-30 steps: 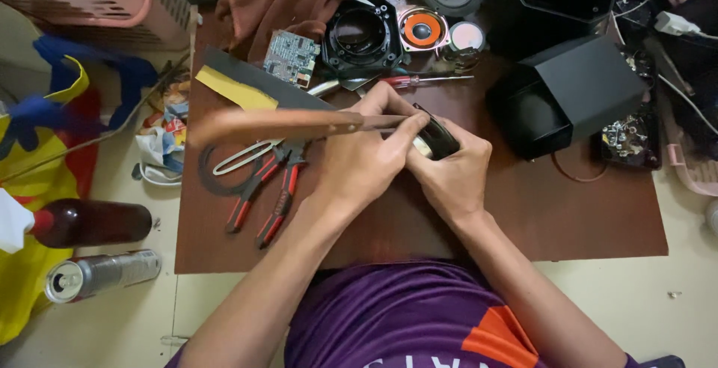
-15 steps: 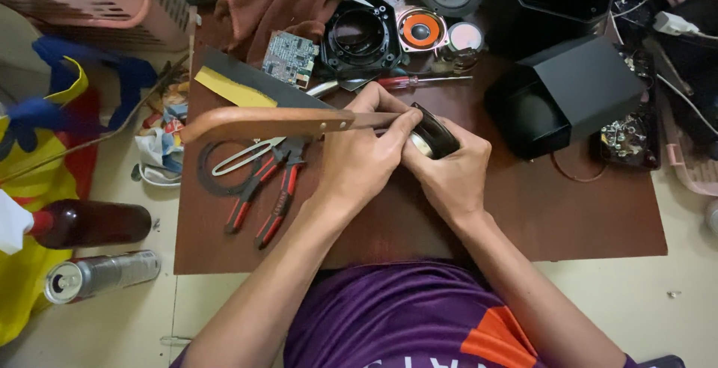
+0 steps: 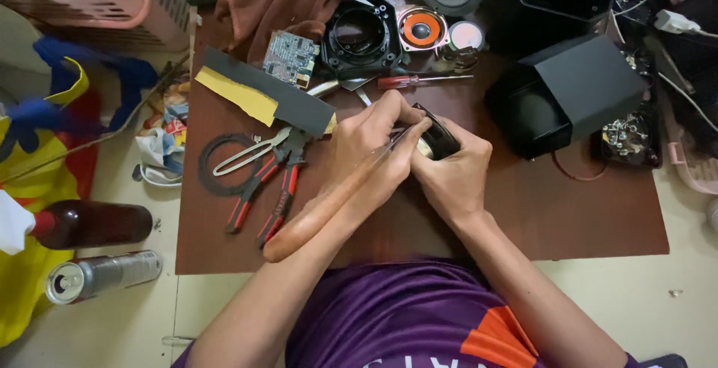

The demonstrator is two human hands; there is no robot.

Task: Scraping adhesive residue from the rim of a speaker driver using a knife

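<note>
While clamped in the right hand (image 3: 449, 173) against the brown wooden worktop (image 3: 568, 211), sits a small round black speaker part (image 3: 437, 140) near the middle of the surface, steadied so the tool can bite. Wrapped around a long brown wooden-handled knife (image 3: 329, 207), closes the left hand (image 3: 370, 143), blade tip laid against the part's rim and handle angled back toward the body, seemingly for leverage. Within easy reach to the left lie red-handled pliers (image 3: 269, 188), metal scissors (image 3: 247, 155) and a black rubber ring (image 3: 217, 166); beyond, a green circuit board (image 3: 290, 57) and a red-handled screwdriver (image 3: 419, 80). At the right stands an open black box-shaped speaker housing (image 3: 576, 91), mouth facing left, interior too dark to tell the contents. On the floor, a pink slatted plastic basket (image 3: 112, 1), contents hidden, plus a brown bottle (image 3: 93, 224) and silver can (image 3: 105, 274) lying sideways.
</note>
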